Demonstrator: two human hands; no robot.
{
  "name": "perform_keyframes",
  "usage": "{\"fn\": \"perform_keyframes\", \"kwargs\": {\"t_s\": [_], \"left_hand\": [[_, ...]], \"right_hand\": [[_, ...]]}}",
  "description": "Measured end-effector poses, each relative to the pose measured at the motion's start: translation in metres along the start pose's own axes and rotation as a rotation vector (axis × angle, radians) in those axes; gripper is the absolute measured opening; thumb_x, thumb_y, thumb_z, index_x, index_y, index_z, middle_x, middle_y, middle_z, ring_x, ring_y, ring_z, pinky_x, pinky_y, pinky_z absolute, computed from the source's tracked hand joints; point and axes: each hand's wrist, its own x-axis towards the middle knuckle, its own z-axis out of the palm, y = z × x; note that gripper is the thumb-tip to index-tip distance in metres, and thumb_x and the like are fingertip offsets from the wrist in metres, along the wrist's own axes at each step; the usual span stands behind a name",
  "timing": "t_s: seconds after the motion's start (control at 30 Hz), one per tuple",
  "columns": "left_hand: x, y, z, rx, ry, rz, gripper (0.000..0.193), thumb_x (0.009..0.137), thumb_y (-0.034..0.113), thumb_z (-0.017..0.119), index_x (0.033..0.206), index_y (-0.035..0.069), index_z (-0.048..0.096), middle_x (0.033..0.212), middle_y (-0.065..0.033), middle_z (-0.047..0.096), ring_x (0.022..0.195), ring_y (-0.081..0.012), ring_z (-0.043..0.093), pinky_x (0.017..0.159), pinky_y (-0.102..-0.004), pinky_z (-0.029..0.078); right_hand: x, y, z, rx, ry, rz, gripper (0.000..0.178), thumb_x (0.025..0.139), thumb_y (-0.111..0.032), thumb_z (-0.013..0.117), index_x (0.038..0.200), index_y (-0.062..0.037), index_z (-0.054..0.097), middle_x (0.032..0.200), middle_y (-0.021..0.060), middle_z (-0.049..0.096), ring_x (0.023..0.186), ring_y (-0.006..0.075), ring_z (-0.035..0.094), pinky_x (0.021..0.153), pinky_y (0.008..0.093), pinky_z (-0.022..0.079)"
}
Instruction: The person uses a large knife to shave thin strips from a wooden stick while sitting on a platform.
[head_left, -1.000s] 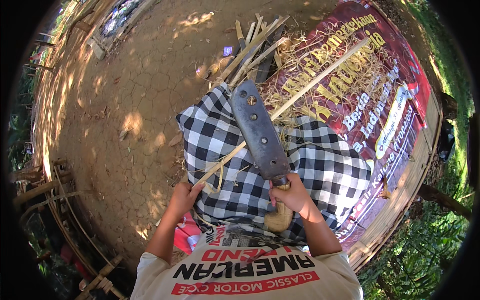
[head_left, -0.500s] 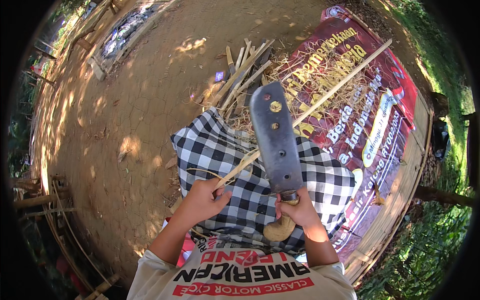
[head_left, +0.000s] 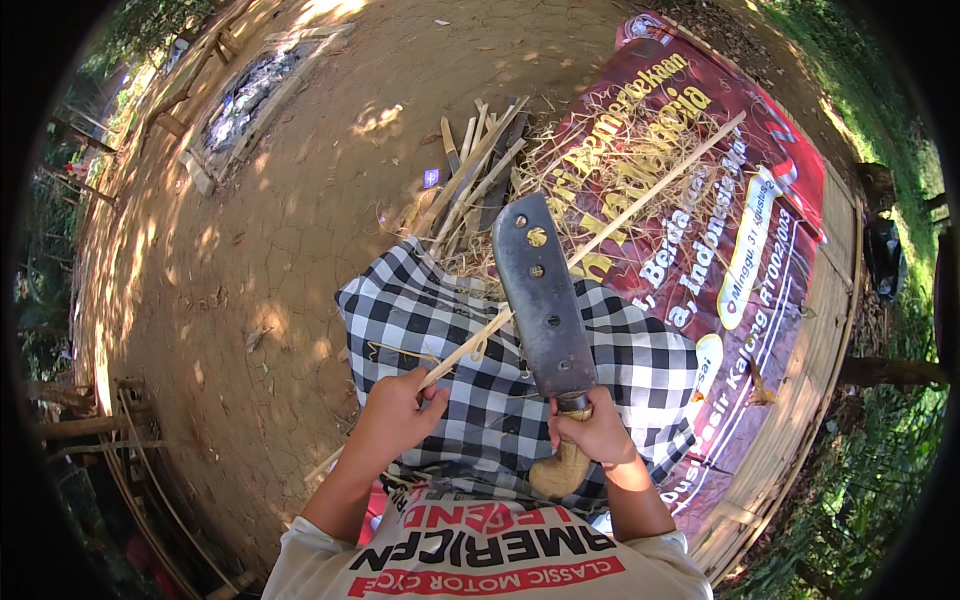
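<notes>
My left hand (head_left: 405,415) is closed around a long pale bamboo strip (head_left: 655,195) near its lower end. The strip slants up to the right, passing behind the blade of a broad machete (head_left: 548,300). Several round holes pierce the dark blade, which points away from me. Wrapped round its curved wooden handle (head_left: 562,465) is my right hand (head_left: 597,430). A thin curl of shaving (head_left: 480,345) hangs by the strip, left of the blade. Black-and-white checkered cloth (head_left: 440,310) covers my lap under both hands. Where the blade meets the strip is hidden.
Beyond the cloth lies a pile of bamboo pieces (head_left: 475,165). Loose shavings (head_left: 600,150) cover part of a dark red printed banner (head_left: 690,290) on the right, beside a bamboo slat edge (head_left: 785,430). Bare earth (head_left: 240,300) spreads left, with a framed ash pit (head_left: 255,100) farther off.
The bamboo strip has slid back toward me and to the lower left, its end now showing behind my left wrist. The machete has come slightly nearer my body. Both hands keep their holds.
</notes>
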Motion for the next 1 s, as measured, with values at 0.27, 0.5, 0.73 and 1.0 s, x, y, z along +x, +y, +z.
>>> {"fn": "perform_keyframes", "kwargs": {"t_s": [0.27,0.5,0.73,1.0], "left_hand": [[0.001,0.02,0.005,0.205,0.073,0.112,0.021,0.088,0.017,0.06,0.077,0.0,0.057,0.053,-0.0165,0.053,0.048,-0.0337,0.055,0.046,-0.0408,0.041],[-0.003,0.008,0.002,0.328,0.113,0.147,0.018,0.088,0.017,0.061,0.078,0.002,0.06,0.057,-0.0153,0.056,0.049,-0.0333,0.057,0.047,-0.041,0.043],[0.002,0.014,0.002,0.362,0.183,0.229,0.013,0.086,0.015,0.063,0.082,0.003,0.063,0.066,-0.0134,0.061,0.055,-0.0321,0.059,0.049,-0.0398,0.044],[0.001,-0.002,0.002,0.292,0.279,0.243,0.014,0.082,0.011,0.067,0.092,0.002,0.067,0.069,-0.0125,0.063,0.059,-0.0308,0.061,0.054,-0.0382,0.046]], "right_hand": [[-0.006,0.009,-0.012,0.237,0.105,-0.029,0.013,0.074,0.01,0.058,0.084,0.0035,0.053,0.065,0.01,0.057,0.053,0.0192,0.059,0.052,0.0308,0.048],[-0.016,0.002,-0.031,0.054,0.042,0.013,0.014,0.072,0.007,0.058,0.085,0.0043,0.055,0.064,0.0101,0.058,0.053,0.0179,0.059,0.052,0.0297,0.048],[-0.012,0.01,-0.024,0.199,0.138,-0.029,0.011,0.073,0.007,0.057,0.083,0.0038,0.053,0.065,0.0111,0.057,0.052,0.0195,0.058,0.052,0.0311,0.048],[-0.015,0.001,-0.033,0.171,0.114,0.07,0.013,0.07,0.004,0.06,0.081,0.002,0.054,0.062,0.01,0.057,0.051,0.0192,0.058,0.05,0.0309,0.047]]}}
